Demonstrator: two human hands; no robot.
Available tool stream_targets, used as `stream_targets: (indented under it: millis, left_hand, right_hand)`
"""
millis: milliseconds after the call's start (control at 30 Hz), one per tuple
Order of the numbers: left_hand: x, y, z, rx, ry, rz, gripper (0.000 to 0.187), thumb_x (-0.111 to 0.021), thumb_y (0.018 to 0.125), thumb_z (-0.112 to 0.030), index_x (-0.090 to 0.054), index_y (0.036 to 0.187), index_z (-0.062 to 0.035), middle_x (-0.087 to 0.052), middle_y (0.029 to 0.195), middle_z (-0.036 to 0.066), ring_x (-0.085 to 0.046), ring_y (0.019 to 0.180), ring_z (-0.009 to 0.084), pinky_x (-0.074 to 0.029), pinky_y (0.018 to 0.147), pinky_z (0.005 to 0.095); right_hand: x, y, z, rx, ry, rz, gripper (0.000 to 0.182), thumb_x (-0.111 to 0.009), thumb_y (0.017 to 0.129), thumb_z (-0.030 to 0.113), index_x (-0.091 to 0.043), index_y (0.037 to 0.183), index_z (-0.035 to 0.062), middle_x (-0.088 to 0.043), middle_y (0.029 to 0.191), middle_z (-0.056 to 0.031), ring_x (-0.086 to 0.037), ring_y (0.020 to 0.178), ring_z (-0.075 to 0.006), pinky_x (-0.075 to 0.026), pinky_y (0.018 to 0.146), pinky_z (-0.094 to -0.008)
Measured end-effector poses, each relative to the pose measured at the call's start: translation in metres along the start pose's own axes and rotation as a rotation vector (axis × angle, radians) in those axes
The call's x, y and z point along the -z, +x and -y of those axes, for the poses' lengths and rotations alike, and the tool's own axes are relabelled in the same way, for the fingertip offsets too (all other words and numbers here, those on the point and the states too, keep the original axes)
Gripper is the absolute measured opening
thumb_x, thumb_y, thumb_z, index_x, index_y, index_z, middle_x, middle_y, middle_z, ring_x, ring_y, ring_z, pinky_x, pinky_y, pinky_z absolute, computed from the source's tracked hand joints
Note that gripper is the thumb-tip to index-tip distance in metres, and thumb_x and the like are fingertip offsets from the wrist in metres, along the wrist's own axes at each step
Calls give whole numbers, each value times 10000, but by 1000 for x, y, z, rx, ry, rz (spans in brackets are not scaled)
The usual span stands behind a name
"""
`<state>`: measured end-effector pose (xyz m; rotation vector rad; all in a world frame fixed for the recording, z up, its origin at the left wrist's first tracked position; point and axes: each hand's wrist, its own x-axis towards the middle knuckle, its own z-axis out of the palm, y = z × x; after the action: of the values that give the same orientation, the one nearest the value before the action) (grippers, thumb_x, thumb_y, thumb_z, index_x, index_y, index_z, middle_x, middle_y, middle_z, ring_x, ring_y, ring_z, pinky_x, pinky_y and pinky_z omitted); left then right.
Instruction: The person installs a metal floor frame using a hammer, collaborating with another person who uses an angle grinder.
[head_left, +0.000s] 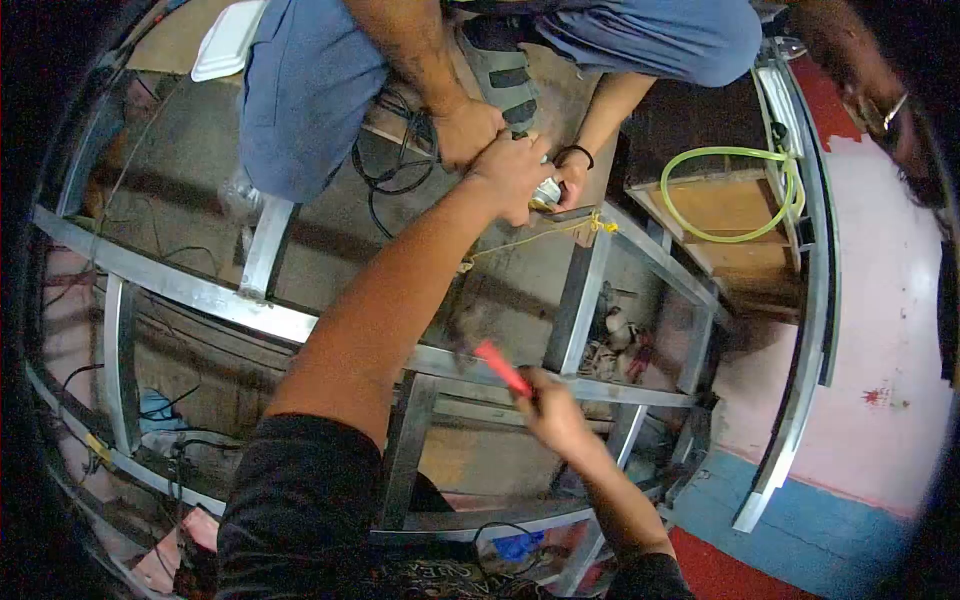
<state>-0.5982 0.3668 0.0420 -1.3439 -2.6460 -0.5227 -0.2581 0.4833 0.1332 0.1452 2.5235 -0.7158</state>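
Observation:
My left hand (512,176) reaches up to the middle top, its fingers bent over a tool beside a co-worker's hands; what exactly it grips is hidden. The co-worker's hands (468,132) are on either side of a silvery metal part (546,192) of that tool. Lower down, my right hand (553,412) is closed on a red handle (503,368), which points up and left over a metal bar. The far end of the handled thing is blurred. A yellow string (520,243) runs between the two hands' areas to a metal piece at the right.
A welded metal frame (270,318) crosses the view below both hands. The co-worker's blue-trousered legs (300,100) are above. At the right are a wooden box (715,200), a yellow-green hose (735,238) and a long metal rail (790,420). Black cables (385,185) lie at upper middle.

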Motion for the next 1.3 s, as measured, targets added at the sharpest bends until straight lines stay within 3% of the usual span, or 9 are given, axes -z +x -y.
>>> stream_targets:
  millis: [300,367,433,533,667,767,833,1200,1300]
  left_hand:
    - [11,-7,-7,71,-131,16,690,-950,604,-351,-784,1258,-209,-595,1332,93,-544,1365,301,-495,1079,563]
    - [5,-2,-5,64,-111,78,693,-946,613,-344,-784,1268,-185,-587,1347,103,-535,1376,299,-500,1080,526]
    - [9,-4,-5,53,-75,62,677,-936,632,-336,-786,1267,-153,-578,1374,110,-532,1375,291,-500,1083,484]
    - [-2,2,0,25,-50,36,703,-918,610,-364,-771,1271,-176,-598,1384,124,-563,1367,323,-527,1047,487]
    - [6,5,-2,63,-43,78,704,-928,611,-386,-774,1269,-189,-598,1386,126,-547,1387,316,-517,1066,505]
    - [11,5,-1,45,-90,125,757,-933,614,-380,-747,1320,-181,-594,1412,130,-531,1417,316,-513,1085,509]
    - [22,-4,-3,50,-79,130,822,-940,616,-360,-704,1380,-165,-591,1441,134,-515,1446,324,-509,1105,493]
    - [8,0,-9,109,-72,82,641,-956,629,-388,-806,1196,-129,-584,1355,92,-543,1336,271,-496,1067,409]
    - [-7,-2,-13,164,-59,-90,618,-947,622,-366,-812,1179,-134,-589,1349,100,-542,1333,279,-496,1066,404]
  right_hand:
    - [162,26,147,33,-296,-462,247,-638,1096,121,-637,1313,4,-702,931,-296,-720,853,-497,-548,731,-501]
    - [170,47,136,27,-429,-403,206,-629,1089,115,-637,1270,16,-692,929,-339,-664,892,-570,-538,747,-546]
    - [182,57,77,16,-547,-257,282,-630,1099,117,-631,1319,-61,-688,925,-299,-684,831,-410,-554,821,-466]
    - [187,26,9,0,-530,-198,261,-634,1092,104,-658,1287,-68,-709,965,-305,-729,877,-395,-565,825,-469]
    - [173,7,66,-177,-427,-221,293,-641,1091,107,-658,1331,-61,-718,1025,-309,-738,931,-373,-574,851,-459]
    - [169,20,105,184,-584,-485,330,-646,1094,113,-639,1376,-59,-729,1011,-290,-744,897,-382,-574,843,-469]
    - [172,30,139,193,-622,-512,338,-673,1081,175,-662,1363,-12,-731,1119,-325,-708,1011,-536,-579,874,-532]
    - [198,49,105,-7,-507,-375,286,-671,1085,173,-699,1280,-33,-733,1002,-326,-722,952,-518,-580,803,-508]
    - [196,50,130,301,-686,-501,410,-703,1055,170,-681,1451,64,-743,1132,-283,-750,896,-469,-588,772,-502]
